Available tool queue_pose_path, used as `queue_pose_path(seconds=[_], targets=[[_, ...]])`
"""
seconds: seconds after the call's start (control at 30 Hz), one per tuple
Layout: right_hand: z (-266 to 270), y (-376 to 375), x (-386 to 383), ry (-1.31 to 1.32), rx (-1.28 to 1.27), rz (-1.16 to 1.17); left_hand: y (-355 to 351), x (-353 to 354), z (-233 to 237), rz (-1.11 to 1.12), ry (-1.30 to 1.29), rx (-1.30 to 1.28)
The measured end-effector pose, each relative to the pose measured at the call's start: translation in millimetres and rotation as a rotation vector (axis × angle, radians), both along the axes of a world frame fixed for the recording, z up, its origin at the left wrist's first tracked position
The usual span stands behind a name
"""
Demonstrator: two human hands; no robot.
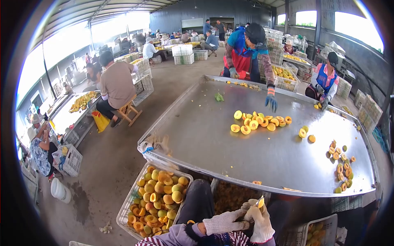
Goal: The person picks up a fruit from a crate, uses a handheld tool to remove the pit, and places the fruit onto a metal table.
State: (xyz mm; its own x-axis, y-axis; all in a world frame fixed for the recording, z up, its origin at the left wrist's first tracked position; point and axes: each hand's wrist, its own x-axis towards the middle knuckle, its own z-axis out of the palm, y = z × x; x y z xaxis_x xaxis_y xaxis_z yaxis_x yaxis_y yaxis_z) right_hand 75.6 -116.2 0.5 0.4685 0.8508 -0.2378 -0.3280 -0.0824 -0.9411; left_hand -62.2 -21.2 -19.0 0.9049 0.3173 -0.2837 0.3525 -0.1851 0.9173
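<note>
My left hand, in a whitish knit glove, reaches in from the left over my lap, its fingers stretched out against the other glove. My right hand, also gloved, is upright beside it, closed around a small yellow, shiny curved-tipped tool; its exact kind I cannot tell. Both hands are just below the near edge of the metal table. Left of my knee is a white crate full of halved and whole yellow-orange peaches. A bin of dark, brownish pieces sits under the table edge, partly hidden.
Peach halves lie mid-table, with more at the right. Across the table a co-worker's gloved hand reaches over it; another person sits at the far right. Another crate stands low right, and a white bucket left.
</note>
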Motion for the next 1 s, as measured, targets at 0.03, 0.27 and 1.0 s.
queue_pose_path(seconds=[0.03,0.27,1.0], targets=[[2.0,-1.4,2.2,0.051,0.081,-0.005,3.9,-3.4,8.3,-0.033,0.055,0.014],[-11.3,-2.3,34.2,-0.006,0.158,-0.123,21.8,-7.1,-7.3,0.050,0.025,-0.114],[-432.3,-183.6,228.3,-0.945,-1.155,0.377,119.7,167.0,-105.6,0.646,-0.033,0.145]])
